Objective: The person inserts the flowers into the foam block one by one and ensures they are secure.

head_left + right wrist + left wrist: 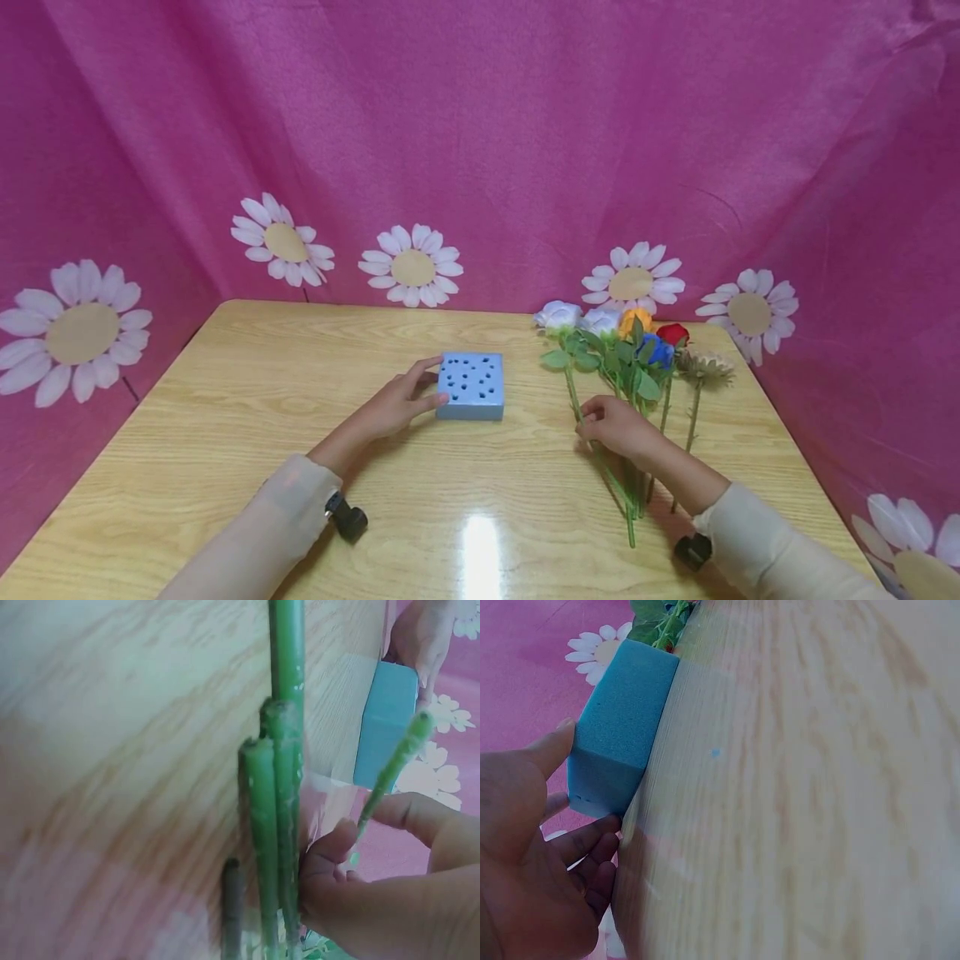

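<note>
A blue foam block (470, 379) with many holes in its top sits mid-table. My left hand (397, 403) holds it by its left side, thumb near the front corner and a finger at the back; the left wrist view shows the same block (622, 720) against the thumb and fingers. On the right, my right hand (617, 427) pinches the green stem of a pale white rose (558, 315). That stem (394, 769) rises between thumb and index finger in the right wrist view, apart from the other stems (262, 825).
Beside the right hand lie several more artificial flowers: another white rose (600, 321), an orange one (634, 322), a blue one (657, 351), a red one (672, 334) and a beige flower (705, 367). A pink curtain (480, 150) surrounds the wooden table (300, 350).
</note>
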`<state>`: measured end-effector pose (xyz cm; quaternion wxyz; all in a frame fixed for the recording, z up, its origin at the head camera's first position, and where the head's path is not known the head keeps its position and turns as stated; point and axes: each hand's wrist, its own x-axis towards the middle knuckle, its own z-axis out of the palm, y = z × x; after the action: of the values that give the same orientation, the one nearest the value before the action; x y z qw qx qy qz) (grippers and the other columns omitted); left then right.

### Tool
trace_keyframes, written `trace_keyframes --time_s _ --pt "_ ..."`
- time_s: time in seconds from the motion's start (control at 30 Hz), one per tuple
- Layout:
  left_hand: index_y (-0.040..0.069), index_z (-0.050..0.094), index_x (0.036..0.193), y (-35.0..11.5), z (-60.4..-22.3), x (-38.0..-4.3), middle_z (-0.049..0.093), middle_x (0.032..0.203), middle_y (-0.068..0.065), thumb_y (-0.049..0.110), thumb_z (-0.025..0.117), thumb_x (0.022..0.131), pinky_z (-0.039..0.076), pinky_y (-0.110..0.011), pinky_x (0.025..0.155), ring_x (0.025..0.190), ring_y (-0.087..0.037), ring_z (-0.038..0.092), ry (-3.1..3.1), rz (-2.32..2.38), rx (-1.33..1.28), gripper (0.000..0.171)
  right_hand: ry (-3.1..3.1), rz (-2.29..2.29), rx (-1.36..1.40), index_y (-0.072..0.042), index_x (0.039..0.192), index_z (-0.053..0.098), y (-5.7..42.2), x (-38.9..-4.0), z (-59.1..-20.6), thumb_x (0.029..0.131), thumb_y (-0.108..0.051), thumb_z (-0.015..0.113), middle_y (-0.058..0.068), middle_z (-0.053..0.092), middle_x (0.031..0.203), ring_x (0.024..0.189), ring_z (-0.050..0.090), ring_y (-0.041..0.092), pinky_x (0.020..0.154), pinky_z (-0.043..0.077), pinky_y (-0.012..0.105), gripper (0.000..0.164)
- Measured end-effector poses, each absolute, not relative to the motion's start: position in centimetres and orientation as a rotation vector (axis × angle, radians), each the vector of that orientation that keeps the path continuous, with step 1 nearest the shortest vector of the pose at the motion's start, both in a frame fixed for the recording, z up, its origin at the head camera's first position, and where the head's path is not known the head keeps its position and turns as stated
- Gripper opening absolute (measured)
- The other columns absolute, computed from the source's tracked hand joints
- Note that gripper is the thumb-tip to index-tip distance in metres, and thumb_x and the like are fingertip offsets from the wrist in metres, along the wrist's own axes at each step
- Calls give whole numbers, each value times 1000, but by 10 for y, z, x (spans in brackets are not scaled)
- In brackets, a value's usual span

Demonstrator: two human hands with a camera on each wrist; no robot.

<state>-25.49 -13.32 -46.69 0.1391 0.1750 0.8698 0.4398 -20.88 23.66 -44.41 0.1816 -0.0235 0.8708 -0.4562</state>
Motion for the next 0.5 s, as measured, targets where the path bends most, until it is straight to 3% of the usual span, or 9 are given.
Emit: trace_keyframes --time_s 0.27,0.5 --pt "25 26 164 -133 -466 -255 46 157 -17 41 63 103 21 -62 122 151 -40 32 2514 1272 510 73 2321 -1404 -82 15 131 46 236 -207 -440 85 -1 73 10 56 97 81 53 18 66 47 31 56" --pt "25 26 164 -133 -468 -256 46 157 -17 41 63 103 20 -63 122 151 -40 32 2517 1268 503 73 2186 -1464 -80 9 140 39 231 -203 -434 85 1 72 11 60 99 79 61 18 64 55 33 64"
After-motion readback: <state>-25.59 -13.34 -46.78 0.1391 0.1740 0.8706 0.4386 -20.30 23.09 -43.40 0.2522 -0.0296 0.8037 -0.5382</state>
